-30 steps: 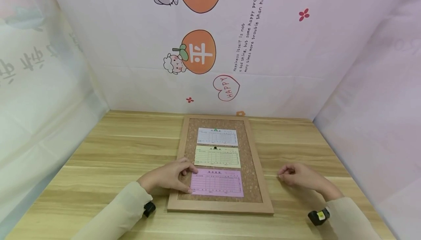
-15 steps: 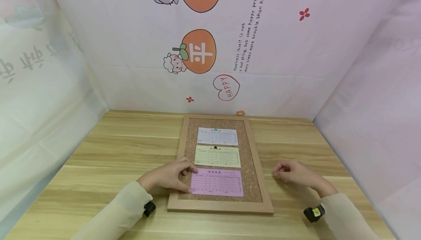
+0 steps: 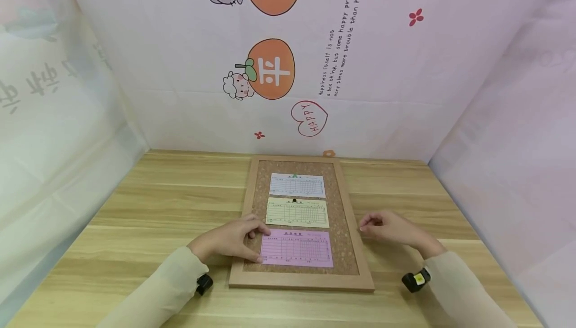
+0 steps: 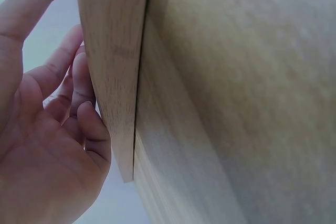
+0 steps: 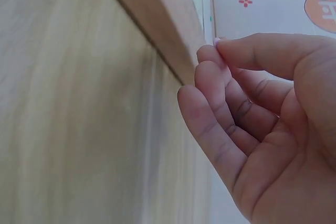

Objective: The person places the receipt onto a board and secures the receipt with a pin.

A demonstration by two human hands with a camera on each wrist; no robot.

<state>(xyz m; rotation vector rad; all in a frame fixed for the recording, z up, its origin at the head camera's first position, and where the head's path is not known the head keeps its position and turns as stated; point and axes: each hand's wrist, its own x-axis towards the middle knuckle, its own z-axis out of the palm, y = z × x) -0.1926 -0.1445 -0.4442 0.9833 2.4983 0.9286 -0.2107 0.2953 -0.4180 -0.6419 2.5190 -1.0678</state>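
A pink receipt slip (image 3: 297, 249) lies on the lower part of the framed corkboard (image 3: 344, 238). My left hand (image 3: 231, 238) rests over the frame's left side, its spread thumb and index fingertip pressing the slip's two left corners. In the left wrist view the other fingers (image 4: 94, 124) bend loosely beside the frame's edge. Just off the frame's right edge, my right hand (image 3: 393, 228) has thumb and index fingertips pinched together. A small pale thing (image 5: 217, 41) shows between them in the right wrist view; I cannot tell its kind.
Above the pink slip, a yellow slip (image 3: 297, 215) carries a black pushpin (image 3: 294, 200), and a white slip (image 3: 297, 188) a green one (image 3: 294, 176) at its top. The board lies on a wooden table (image 3: 189, 188), with printed cloth walls (image 3: 382, 68) behind and at both sides.
My right hand has moved left across the table, up to the board's right edge, with fingertips still pinched. My left hand and the pink slip have stayed in place.
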